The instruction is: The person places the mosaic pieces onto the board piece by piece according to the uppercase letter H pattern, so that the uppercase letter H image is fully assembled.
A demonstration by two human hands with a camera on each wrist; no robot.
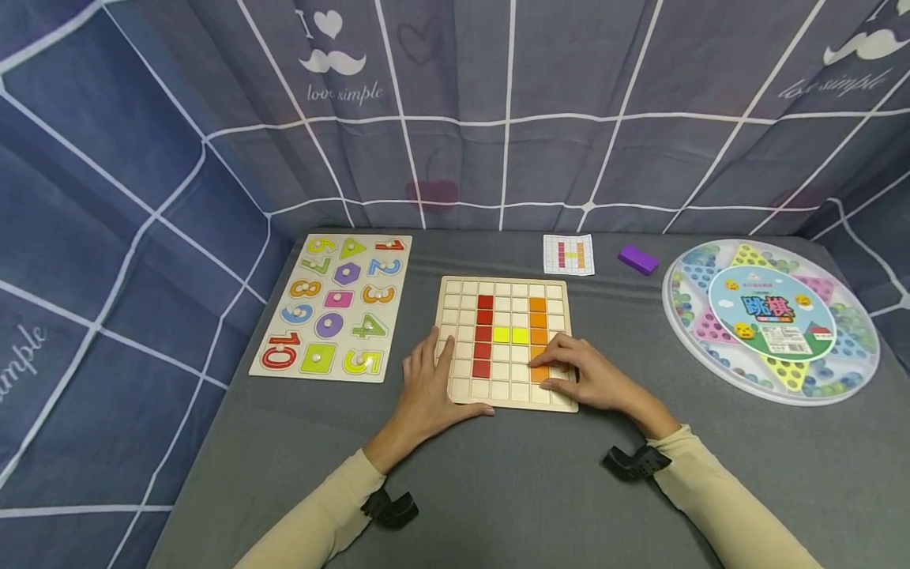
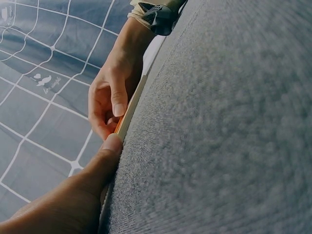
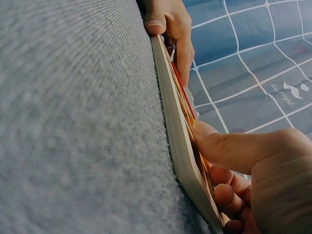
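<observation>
A square wooden grid board (image 1: 460,389) lies flat on the grey table. On it stand a column of red tiles (image 1: 483,333), a column of orange tiles (image 1: 538,320) and two yellow tiles (image 1: 510,335) between them. My left hand (image 1: 430,390) rests against the board's left side and front edge, fingers fairly straight, thumb at the front. With thumb and fingertips, my right hand (image 1: 584,371) pinches the lowest orange tile (image 1: 539,374) in its column. In the right wrist view the right thumb (image 3: 226,146) presses beside the orange tiles, low over the board.
Left of the board lies a number-and-shape puzzle (image 1: 330,308). Behind the board are a small pattern card (image 1: 568,254) and a purple block (image 1: 638,259). A round Chinese checkers board (image 1: 771,320) lies at the right. Checked curtain (image 1: 462,142) hangs along the table's back.
</observation>
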